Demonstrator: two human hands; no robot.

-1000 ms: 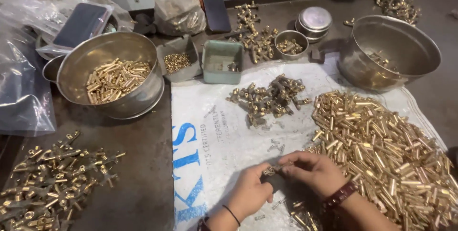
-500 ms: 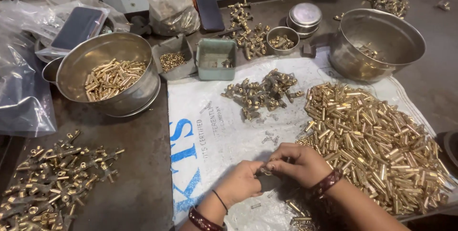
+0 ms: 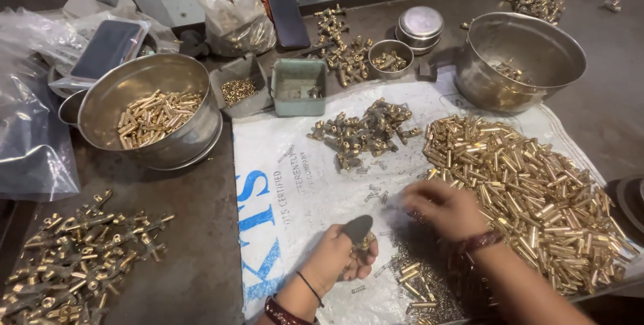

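Observation:
My left hand (image 3: 339, 258) rests low on the white sack sheet (image 3: 302, 184), fingers curled around a small brass fitting (image 3: 363, 242) with a dark flat piece at the thumb. My right hand (image 3: 443, 207) is blurred, reaching to the near edge of the big heap of brass tubes (image 3: 530, 191); whether it holds anything is unclear. A smaller pile of brass fittings (image 3: 365, 130) lies further up the sheet. Small springs (image 3: 376, 196) and loose tubes (image 3: 412, 285) are scattered between the hands.
A steel bowl (image 3: 107, 97) holding brass tubes stands at left, another steel pot (image 3: 520, 60) at right. Small trays (image 3: 298, 83), tins, plastic bags and two phones sit at the back. Assembled brass parts (image 3: 80, 251) lie on the dark table at bottom left.
The hands were together over one small part; now they are apart, the right hand having moved right toward the tube heap while the left keeps the fitting.

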